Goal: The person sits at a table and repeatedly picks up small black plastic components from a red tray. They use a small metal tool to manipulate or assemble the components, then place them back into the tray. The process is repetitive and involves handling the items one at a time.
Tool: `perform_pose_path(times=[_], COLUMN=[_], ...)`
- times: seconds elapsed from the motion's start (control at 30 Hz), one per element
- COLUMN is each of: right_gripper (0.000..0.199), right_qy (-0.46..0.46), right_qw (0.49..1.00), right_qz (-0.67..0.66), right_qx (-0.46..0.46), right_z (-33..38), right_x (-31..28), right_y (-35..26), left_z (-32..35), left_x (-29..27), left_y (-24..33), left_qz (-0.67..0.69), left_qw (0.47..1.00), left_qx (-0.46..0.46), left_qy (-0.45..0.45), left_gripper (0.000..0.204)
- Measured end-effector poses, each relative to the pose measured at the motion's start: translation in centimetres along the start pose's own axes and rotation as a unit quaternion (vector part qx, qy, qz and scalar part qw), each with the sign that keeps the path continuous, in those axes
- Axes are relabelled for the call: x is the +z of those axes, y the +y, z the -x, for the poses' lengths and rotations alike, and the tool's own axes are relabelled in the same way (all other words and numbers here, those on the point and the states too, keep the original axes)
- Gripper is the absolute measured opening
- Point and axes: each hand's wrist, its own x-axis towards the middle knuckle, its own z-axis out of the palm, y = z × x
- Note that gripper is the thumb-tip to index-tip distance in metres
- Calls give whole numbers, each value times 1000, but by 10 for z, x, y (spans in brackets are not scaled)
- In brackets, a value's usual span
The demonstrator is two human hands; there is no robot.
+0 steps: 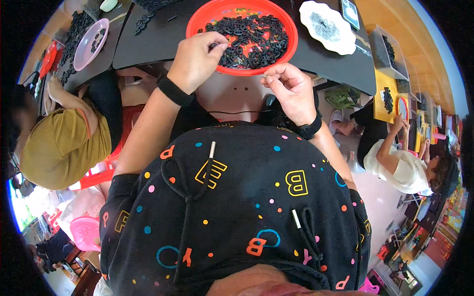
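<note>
A round red tray full of several small black plastic pieces sits on the dark table in front of me. My left hand reaches over the tray's near rim, its fingertips closed on one black piece. My right hand hovers just below the tray's front edge, thumb and forefinger pinched on a tiny pale part that is too small to make out. Both wrists wear black bands.
A white scalloped plate with small metal bits lies right of the tray. A pink bowl holding black pieces stands far left. One seated person works at my left, another at my right near a yellow table.
</note>
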Motion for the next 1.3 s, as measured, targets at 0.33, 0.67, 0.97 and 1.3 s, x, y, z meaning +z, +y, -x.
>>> perform_pose_path(times=[0.33, 0.67, 0.97, 1.3], right_gripper=[9, 6, 3, 4], right_qy=[19, 56, 47, 35], right_qw=[999, 997, 998, 998], right_qz=[28, 50, 42, 50], right_qx=[-6, -11, -26, -27], right_z=[-3, -3, -3, 2], right_x=[-4, -8, -6, -12], right_y=[9, 6, 1, 5], left_z=[-9, 13, -25, -47], left_x=[12, 14, 9, 45], left_y=[6, 46, 10, 19], left_qz=[59, 353, 115, -128], left_qw=[991, 905, 988, 971], left_qx=[-8, -154, -25, 134], left_qy=[-123, -182, -96, -152], left_gripper=[14, 24, 12, 21])
